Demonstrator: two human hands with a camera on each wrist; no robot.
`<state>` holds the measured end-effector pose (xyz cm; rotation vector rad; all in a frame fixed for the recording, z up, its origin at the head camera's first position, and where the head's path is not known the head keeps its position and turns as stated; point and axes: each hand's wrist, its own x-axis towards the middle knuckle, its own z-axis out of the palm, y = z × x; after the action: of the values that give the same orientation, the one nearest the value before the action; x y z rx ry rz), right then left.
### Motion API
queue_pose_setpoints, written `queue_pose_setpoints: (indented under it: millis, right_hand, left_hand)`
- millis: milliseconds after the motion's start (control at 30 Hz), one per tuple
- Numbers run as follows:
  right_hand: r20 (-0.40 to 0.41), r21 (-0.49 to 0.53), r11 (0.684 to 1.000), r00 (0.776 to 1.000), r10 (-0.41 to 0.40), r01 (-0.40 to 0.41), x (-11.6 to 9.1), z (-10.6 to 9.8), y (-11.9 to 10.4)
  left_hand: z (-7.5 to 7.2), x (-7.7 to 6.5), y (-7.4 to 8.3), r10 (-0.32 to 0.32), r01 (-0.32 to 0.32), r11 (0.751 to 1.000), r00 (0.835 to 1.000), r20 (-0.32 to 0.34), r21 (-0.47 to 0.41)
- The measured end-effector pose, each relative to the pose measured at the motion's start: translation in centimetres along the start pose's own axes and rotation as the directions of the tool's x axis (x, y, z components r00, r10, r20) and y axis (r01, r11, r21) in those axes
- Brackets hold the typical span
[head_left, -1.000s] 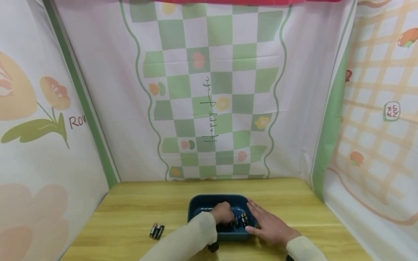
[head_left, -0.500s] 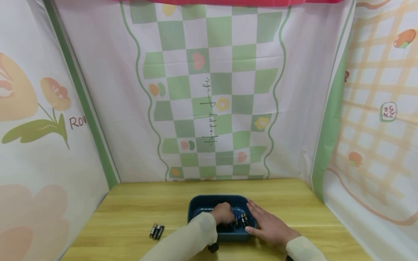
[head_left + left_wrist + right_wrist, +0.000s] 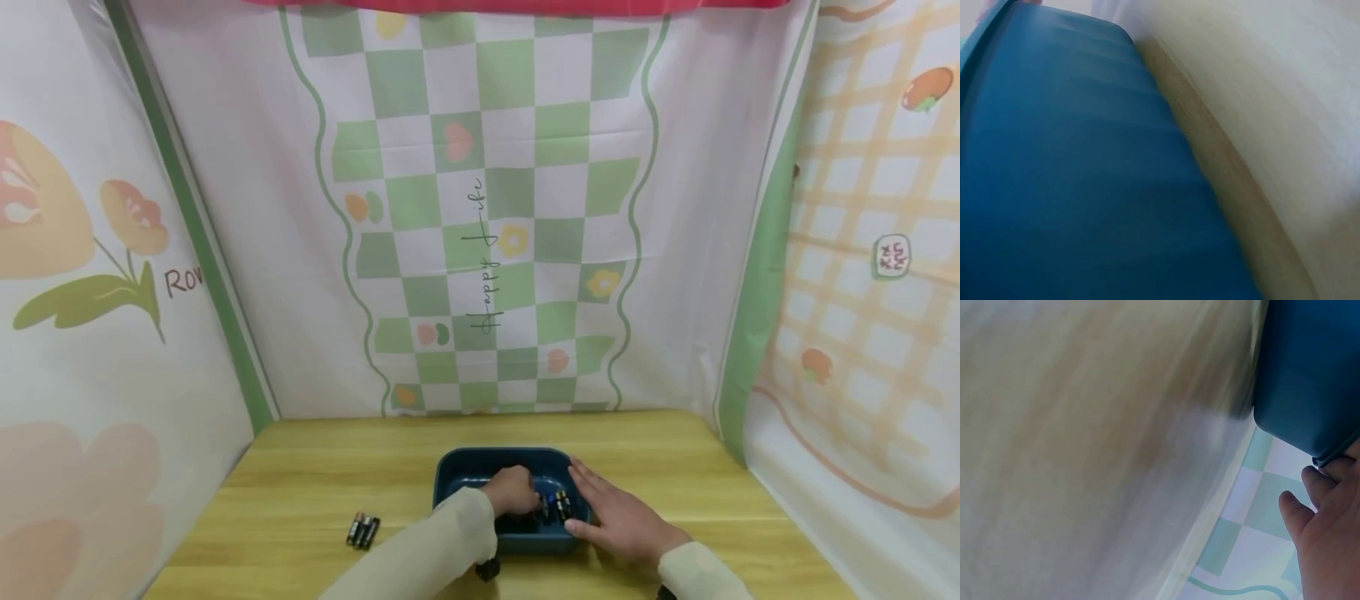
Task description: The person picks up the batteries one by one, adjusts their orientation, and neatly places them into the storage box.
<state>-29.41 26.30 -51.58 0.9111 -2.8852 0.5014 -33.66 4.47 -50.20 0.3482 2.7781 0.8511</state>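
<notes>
Batteries (image 3: 562, 507) lie inside the blue box (image 3: 534, 545) beside the left fingers (image 3: 527, 497).

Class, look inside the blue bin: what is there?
Inside the blue bin, batteries lie towards the right. The left hand is inside; it and its sleeve hide part of the interior and anything there.

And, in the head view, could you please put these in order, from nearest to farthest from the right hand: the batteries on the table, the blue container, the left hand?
1. Blue container: the right hand rests against its right rim.
2. Left hand: reaching inside the container, farther left.
3. Batteries on the table: far left, apart from the container.
</notes>
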Motion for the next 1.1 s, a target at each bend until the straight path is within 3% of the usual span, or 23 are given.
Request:
queue_pose_setpoints:
  millis: [133, 433, 867, 1100]
  right_hand:
    - [0.001, -0.004, 1.000, 1.000, 0.004, -0.004, 0.0, 0.0, 0.0]
    - [0.007, 0.004, 1.000, 1.000, 0.019, -0.019, 0.0, 0.0, -0.1]
    - [0.025, 0.013, 0.999, 0.999, 0.033, -0.033, -0.1, -0.1, -0.1]
    - [0.026, 0.029, 0.999, 0.999, 0.032, -0.033, -0.2, -0.1, -0.3]
  left_hand:
    - [-0.5, -0.2, -0.4, 0.013, -0.013, 1.000, 1.000, -0.009, -0.002]
    - [-2.2, -0.4, -2.2, 0.064, -0.063, 0.989, 0.998, 0.002, -0.135]
    - [-5.8, -2.5, -5.2, 0.107, -0.112, 0.968, 0.994, -0.036, -0.223]
    - [-6.9, -3.4, -6.5, 0.122, -0.128, 0.952, 0.992, -0.042, -0.276]
